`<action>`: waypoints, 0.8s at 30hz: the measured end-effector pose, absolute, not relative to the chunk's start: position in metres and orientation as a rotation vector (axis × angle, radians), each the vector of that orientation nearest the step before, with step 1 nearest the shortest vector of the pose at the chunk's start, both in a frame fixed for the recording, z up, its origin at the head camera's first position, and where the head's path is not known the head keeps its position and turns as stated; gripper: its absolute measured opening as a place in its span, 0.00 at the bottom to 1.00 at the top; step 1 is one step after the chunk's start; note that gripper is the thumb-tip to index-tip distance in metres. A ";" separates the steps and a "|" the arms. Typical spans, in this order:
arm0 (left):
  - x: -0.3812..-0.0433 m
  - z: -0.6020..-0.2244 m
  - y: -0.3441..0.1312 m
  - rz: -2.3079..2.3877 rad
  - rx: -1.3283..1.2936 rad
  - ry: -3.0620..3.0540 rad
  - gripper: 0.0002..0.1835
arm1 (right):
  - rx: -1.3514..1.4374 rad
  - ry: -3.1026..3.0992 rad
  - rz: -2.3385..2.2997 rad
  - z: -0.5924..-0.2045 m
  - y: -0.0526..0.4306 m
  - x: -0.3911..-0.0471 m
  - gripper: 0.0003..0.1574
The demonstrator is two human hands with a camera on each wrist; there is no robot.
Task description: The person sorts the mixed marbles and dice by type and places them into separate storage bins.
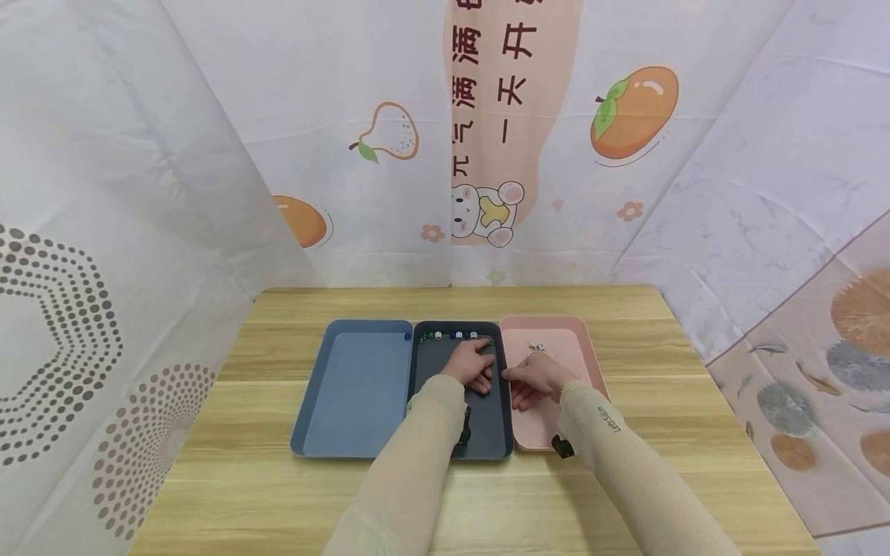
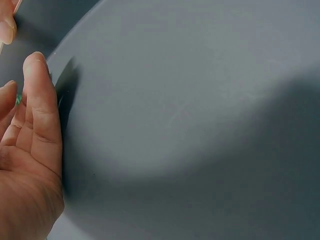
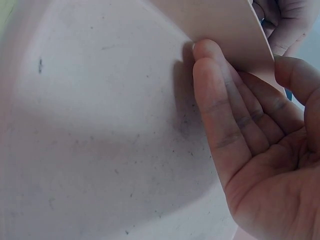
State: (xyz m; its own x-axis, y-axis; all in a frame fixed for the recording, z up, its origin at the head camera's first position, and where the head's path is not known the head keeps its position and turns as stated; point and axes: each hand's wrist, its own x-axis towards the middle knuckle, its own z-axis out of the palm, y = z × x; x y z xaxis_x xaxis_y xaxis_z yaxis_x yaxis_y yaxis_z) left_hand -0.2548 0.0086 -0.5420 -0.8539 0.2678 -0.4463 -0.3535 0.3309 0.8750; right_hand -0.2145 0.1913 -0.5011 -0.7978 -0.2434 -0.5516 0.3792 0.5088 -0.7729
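My left hand (image 1: 470,364) is over the dark tray (image 1: 462,452), its index finger stretched toward a small green bead (image 1: 491,341) in the far right corner. In the left wrist view a bit of green (image 2: 18,99) shows between thumb and fingers; whether they touch it is unclear. Along the dark tray's far wall lie white dice (image 1: 459,335) and several blue and green beads (image 1: 430,335). My right hand (image 1: 538,380) holds the left wall of the pink tray (image 3: 225,30), fingers inside and thumb at the rim. Several small white dice (image 1: 537,345) lie beyond it.
A wider blue tray (image 1: 354,394) stands on the left, with one blue bead (image 1: 407,337) in its far right corner. The three trays stand side by side on a wooden table (image 1: 640,371). A printed cloth (image 1: 389,208) hangs behind the table.
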 end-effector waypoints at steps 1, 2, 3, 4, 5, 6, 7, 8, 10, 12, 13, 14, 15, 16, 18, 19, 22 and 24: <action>-0.254 -0.541 0.009 1.560 -0.072 2.074 0.31 | 0.110 2.132 -1.301 -0.501 0.191 -0.215 0.24; -0.254 -0.540 0.009 1.560 -0.069 2.071 0.31 | 0.110 2.132 -1.301 -0.501 0.191 -0.215 0.24; -0.254 -0.539 0.009 1.560 -0.067 2.065 0.32 | 0.108 2.133 -1.301 -0.501 0.191 -0.215 0.24; -0.253 -0.538 0.009 1.559 -0.064 2.059 0.32 | 0.111 2.131 -1.301 -0.501 0.192 -0.215 0.24; -0.253 -0.537 0.009 1.558 -0.066 2.050 0.33 | 0.112 2.130 -1.301 -0.501 0.192 -0.215 0.24; -0.253 -0.536 0.009 1.558 -0.067 2.041 0.33 | 0.114 2.128 -1.303 -0.501 0.192 -0.215 0.24; -0.253 -0.535 0.009 1.555 -0.069 2.032 0.34 | 0.110 2.129 -1.301 -0.501 0.192 -0.215 0.24; -0.253 -0.533 0.009 1.551 -0.072 2.026 0.34 | 0.105 2.133 -1.300 -0.501 0.192 -0.215 0.24; -0.253 -0.532 0.009 1.545 -0.076 2.017 0.34 | 0.107 2.131 -1.298 -0.502 0.192 -0.215 0.23; -0.254 -0.532 0.009 1.540 -0.081 2.014 0.35 | 0.112 2.131 -1.297 -0.503 0.192 -0.215 0.23; -0.254 -0.532 0.010 1.537 -0.080 2.019 0.35 | 0.111 2.134 -1.295 -0.503 0.192 -0.215 0.23; -0.254 -0.532 0.010 1.535 -0.081 2.023 0.35 | 0.116 2.133 -1.297 -0.504 0.192 -0.215 0.23; -0.255 -0.533 0.010 1.531 -0.080 2.029 0.34 | 0.124 2.131 -1.299 -0.504 0.192 -0.215 0.23; -0.255 -0.533 0.010 1.528 -0.080 2.036 0.34 | 0.125 2.132 -1.301 -0.504 0.192 -0.216 0.23; -0.256 -0.534 0.011 1.514 -0.077 2.054 0.34 | 0.124 2.138 -1.301 -0.505 0.192 -0.216 0.23; -0.257 -0.534 0.011 1.507 -0.073 2.064 0.34 | 0.123 2.141 -1.300 -0.506 0.192 -0.216 0.23; -0.258 -0.535 0.012 1.488 -0.063 2.085 0.34 | 0.121 2.147 -1.296 -0.506 0.192 -0.216 0.23; -0.259 -0.536 0.012 1.481 -0.057 2.094 0.34 | 0.120 2.150 -1.294 -0.506 0.192 -0.216 0.23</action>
State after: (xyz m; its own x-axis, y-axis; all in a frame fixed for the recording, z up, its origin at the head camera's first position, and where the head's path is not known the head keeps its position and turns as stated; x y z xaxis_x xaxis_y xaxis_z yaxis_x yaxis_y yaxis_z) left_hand -0.2586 0.0120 -0.5360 -0.8377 0.2811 -0.4683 -0.3479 0.3864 0.8542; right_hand -0.2163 0.1915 -0.5056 -0.8043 -0.2291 -0.5484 0.3771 0.5164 -0.7688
